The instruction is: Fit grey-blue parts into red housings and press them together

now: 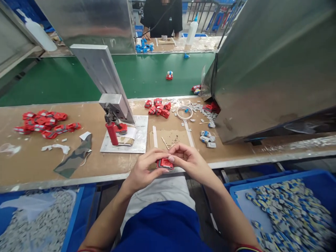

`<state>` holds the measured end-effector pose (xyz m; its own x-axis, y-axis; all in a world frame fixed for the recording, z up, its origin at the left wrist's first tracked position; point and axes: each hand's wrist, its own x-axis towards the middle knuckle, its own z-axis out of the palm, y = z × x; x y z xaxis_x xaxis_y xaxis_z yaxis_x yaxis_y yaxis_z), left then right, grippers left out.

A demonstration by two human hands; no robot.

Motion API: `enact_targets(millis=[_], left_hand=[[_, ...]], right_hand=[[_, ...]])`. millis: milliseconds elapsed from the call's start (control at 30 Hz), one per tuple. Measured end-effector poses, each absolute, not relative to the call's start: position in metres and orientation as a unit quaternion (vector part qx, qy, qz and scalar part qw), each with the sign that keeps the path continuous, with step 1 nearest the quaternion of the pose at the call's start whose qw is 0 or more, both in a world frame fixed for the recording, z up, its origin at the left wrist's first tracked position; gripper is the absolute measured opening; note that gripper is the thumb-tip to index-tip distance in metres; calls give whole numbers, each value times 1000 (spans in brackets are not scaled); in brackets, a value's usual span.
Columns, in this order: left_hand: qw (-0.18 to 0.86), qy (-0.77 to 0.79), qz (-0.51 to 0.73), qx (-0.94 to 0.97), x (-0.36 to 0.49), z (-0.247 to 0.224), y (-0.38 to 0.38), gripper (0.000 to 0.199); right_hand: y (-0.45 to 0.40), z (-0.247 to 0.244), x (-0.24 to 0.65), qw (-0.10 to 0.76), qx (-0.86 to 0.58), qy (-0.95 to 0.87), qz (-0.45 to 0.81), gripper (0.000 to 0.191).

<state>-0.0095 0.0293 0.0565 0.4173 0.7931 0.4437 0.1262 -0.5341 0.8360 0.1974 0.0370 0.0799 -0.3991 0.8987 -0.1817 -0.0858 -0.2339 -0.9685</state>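
Note:
Both hands meet at the bench's front edge around a small red plastic toy part (165,163) with grey trim. My left hand (147,164) has it between thumb and fingers from the left. From the right, my right hand (186,159) pinches at its upper right corner, the thumb pressed on the red top; its other fingers curl behind. Just beyond the hands, a thin stick (165,142) lies on a brown cardboard piece (173,136) with dark crumbs. A hand press (112,119) with a red handle stands to the left, another red part (121,128) sitting under it.
Red parts lie in piles at left (44,122) and behind (159,108). A tape roll (184,112) and white-blue parts (207,138) lie right. Blue bins (84,210) (233,190) flank me. Beyond the green conveyor (147,77) is another person (162,17). A metal housing (267,70) stands right.

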Motion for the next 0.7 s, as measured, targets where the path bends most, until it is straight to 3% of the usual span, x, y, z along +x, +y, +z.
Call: enact_targets(millis=[267,533,700], left_hand=[[460,392,464,647,-8,16,25,29],[586,431,436,530,-5,-8,22,24],[555,442,387,589,-13,-7,28,38]], right_hand=[[34,11,247,529,-593,-487,363,37],[47,-27,239,473,-555,-518,446,44],[52,-24,235,456,-560,-543,427,31]])
